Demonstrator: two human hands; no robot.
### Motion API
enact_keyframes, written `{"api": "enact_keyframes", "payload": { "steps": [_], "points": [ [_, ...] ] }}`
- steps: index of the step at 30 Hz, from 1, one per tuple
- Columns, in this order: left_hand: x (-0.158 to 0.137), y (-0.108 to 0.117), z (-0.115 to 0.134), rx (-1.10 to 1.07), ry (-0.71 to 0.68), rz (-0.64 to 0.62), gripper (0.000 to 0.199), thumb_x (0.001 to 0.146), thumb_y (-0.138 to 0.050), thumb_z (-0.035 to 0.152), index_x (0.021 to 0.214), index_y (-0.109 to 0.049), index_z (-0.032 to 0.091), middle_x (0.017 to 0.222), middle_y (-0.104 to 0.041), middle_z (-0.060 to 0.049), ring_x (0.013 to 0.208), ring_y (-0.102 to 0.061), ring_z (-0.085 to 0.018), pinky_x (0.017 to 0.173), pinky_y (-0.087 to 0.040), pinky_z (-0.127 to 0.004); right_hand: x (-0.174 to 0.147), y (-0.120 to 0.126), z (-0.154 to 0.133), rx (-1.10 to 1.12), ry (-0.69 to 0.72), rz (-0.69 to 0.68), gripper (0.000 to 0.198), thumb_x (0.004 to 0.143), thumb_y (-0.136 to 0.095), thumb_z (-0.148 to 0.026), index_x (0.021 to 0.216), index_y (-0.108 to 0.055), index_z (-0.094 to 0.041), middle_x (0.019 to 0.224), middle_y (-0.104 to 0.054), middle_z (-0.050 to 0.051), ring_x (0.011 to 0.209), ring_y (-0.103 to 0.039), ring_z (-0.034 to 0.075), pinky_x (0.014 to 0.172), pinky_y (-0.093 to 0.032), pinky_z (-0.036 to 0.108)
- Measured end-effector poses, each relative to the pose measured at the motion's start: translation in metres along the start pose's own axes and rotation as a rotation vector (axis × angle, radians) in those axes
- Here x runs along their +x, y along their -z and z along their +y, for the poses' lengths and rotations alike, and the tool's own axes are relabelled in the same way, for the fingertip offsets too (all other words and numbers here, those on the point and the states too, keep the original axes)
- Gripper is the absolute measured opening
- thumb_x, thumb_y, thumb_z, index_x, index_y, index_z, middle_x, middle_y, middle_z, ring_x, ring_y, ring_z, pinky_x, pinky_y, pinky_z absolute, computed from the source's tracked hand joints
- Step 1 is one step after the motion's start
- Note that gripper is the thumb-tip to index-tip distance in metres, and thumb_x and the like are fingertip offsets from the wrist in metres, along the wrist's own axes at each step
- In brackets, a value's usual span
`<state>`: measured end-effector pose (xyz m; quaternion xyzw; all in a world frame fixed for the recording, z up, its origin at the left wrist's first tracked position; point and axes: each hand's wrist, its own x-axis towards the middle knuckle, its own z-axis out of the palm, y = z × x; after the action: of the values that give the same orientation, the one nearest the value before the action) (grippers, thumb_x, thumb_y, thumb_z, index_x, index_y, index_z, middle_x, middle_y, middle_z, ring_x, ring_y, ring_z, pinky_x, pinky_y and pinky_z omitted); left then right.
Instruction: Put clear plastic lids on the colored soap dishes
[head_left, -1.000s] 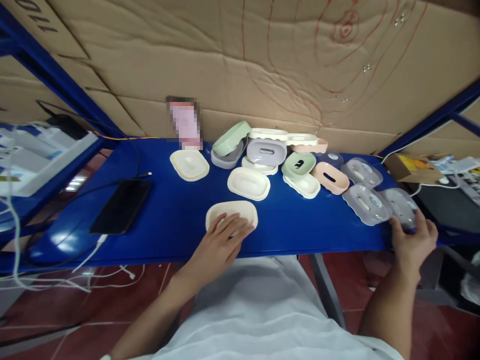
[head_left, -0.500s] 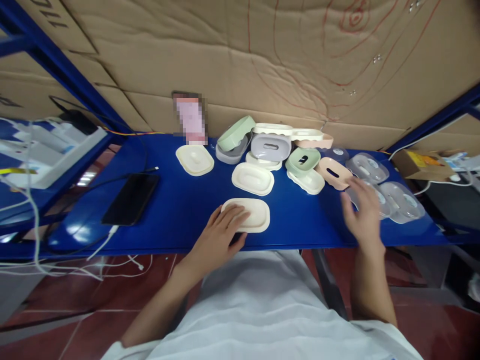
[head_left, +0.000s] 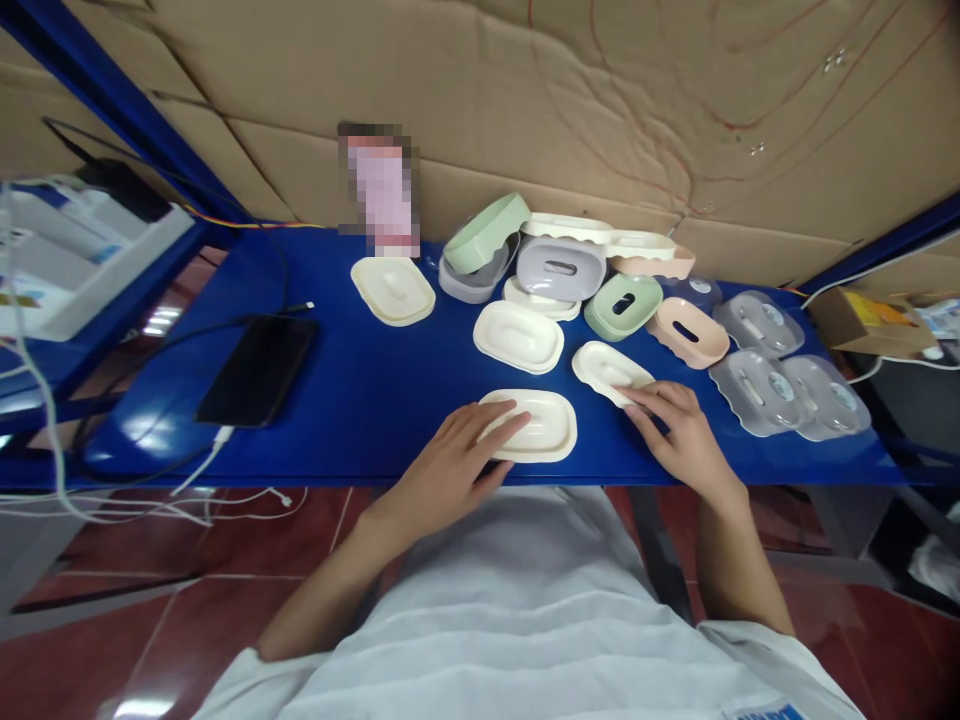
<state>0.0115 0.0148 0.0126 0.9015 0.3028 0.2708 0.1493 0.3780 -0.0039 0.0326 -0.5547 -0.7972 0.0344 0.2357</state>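
Observation:
My left hand (head_left: 469, 455) lies with fingers stretched out over the left part of a cream oval dish (head_left: 551, 425) near the table's front edge. Its thumb is at the dish's near side. My right hand (head_left: 679, 430) pinches the near right end of another cream oval dish (head_left: 607, 365), which has a wavy edge. Just behind it stand a green slotted tray (head_left: 622, 305) and a peach slotted tray (head_left: 686, 335). A third cream oval dish (head_left: 517, 337) lies behind the one under my left hand.
Clear plastic covers (head_left: 765, 390) lie at the right. Grey, green and cream pieces are stacked along the cardboard wall (head_left: 465, 110). At the left are a cream dish (head_left: 392, 290), a black phone (head_left: 259, 370) with a white cable, and a blurred-out upright item (head_left: 382, 190).
My right hand has moved left and taken hold of the wavy cream dish, drawing it nearer from below the green tray. My left hand stays on its dish. The view has shifted slightly.

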Motion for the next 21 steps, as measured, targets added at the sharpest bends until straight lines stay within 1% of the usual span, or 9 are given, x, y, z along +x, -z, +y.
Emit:
{"api": "enact_keyframes", "payload": {
  "steps": [3,5,8,10,12,14,16,18,21],
  "points": [
    [-0.003,0.003,-0.004,0.031,-0.031,-0.015,0.031,0.108,-0.06,0.02,0.139,-0.063,0.022,0.147,-0.067,-0.013,0.139,-0.064,-0.028,0.119,-0.052,-0.051,0.002,-0.006,-0.002,-0.046,0.021,-0.005,0.031,0.111,-0.057,-0.03,0.137,-0.073,-0.029,0.11,-0.075,0.008,0.111,-0.07,0.029,0.107,-0.048,0.052],
    [-0.008,0.009,-0.008,0.086,-0.019,-0.025,0.015,0.108,-0.061,0.021,0.12,-0.07,0.022,0.143,-0.07,-0.011,0.131,-0.068,-0.027,0.114,-0.055,-0.049,0.002,-0.01,-0.003,-0.06,0.041,-0.031,0.032,0.111,-0.056,-0.029,0.139,-0.072,-0.03,0.112,-0.074,0.008,0.11,-0.07,0.028,0.11,-0.047,0.055],
    [-0.015,0.02,-0.015,0.224,0.074,0.017,0.012,0.106,-0.062,0.02,0.112,-0.072,0.021,0.141,-0.072,-0.011,0.123,-0.072,-0.03,0.102,-0.06,-0.048,-0.003,-0.01,-0.009,-0.033,0.097,-0.09,0.032,0.111,-0.057,-0.027,0.139,-0.072,-0.03,0.119,-0.075,0.008,0.113,-0.071,0.028,0.115,-0.045,0.057],
    [-0.017,0.025,-0.017,0.333,0.162,0.07,0.013,0.104,-0.062,0.019,0.113,-0.071,0.02,0.138,-0.073,-0.013,0.122,-0.073,-0.033,0.1,-0.06,-0.051,-0.004,-0.006,-0.015,0.014,0.148,-0.143,0.031,0.11,-0.059,-0.028,0.139,-0.072,-0.031,0.124,-0.075,0.008,0.12,-0.07,0.028,0.116,-0.047,0.055],
    [-0.015,0.026,-0.015,0.434,0.241,0.13,0.018,0.103,-0.062,0.017,0.119,-0.071,0.018,0.14,-0.072,-0.016,0.126,-0.071,-0.037,0.107,-0.055,-0.058,0.002,-0.001,-0.019,0.061,0.185,-0.167,0.036,0.11,-0.06,-0.032,0.145,-0.067,-0.032,0.134,-0.073,0.009,0.13,-0.067,0.028,0.115,-0.05,0.05],
    [-0.009,0.02,-0.007,0.466,0.254,0.178,0.029,0.103,-0.06,0.015,0.13,-0.068,0.018,0.148,-0.067,-0.019,0.136,-0.065,-0.039,0.117,-0.047,-0.064,0.016,0.004,-0.015,0.025,0.172,-0.111,0.044,0.11,-0.058,-0.035,0.155,-0.06,-0.031,0.147,-0.068,0.011,0.14,-0.062,0.03,0.116,-0.051,0.05],
    [0.0,0.01,0.004,0.406,0.145,0.147,0.039,0.104,-0.058,0.014,0.143,-0.063,0.018,0.159,-0.06,-0.018,0.148,-0.056,-0.037,0.125,-0.04,-0.062,0.039,0.006,0.0,-0.112,0.112,-0.024,0.053,0.111,-0.055,-0.037,0.162,-0.051,-0.026,0.158,-0.061,0.015,0.148,-0.056,0.034,0.121,-0.046,0.055],
    [0.008,-0.001,0.015,0.336,-0.005,0.049,0.046,0.107,-0.056,0.018,0.153,-0.057,0.019,0.166,-0.054,-0.015,0.156,-0.049,-0.033,0.13,-0.035,-0.057,0.063,0.003,0.02,-0.267,0.057,0.006,0.057,0.111,-0.053,-0.036,0.164,-0.048,-0.018,0.162,-0.057,0.02,0.152,-0.052,0.039,0.125,-0.038,0.063],
    [0.016,-0.014,0.023,0.304,-0.111,-0.052,0.044,0.112,-0.053,0.025,0.155,-0.055,0.019,0.164,-0.057,-0.012,0.153,-0.051,-0.031,0.132,-0.031,-0.055,0.088,-0.004,0.041,-0.389,0.058,-0.053,0.045,0.11,-0.047,-0.026,0.151,-0.062,-0.014,0.147,-0.069,0.022,0.138,-0.063,0.04,0.124,-0.032,0.07]
  ]
}}
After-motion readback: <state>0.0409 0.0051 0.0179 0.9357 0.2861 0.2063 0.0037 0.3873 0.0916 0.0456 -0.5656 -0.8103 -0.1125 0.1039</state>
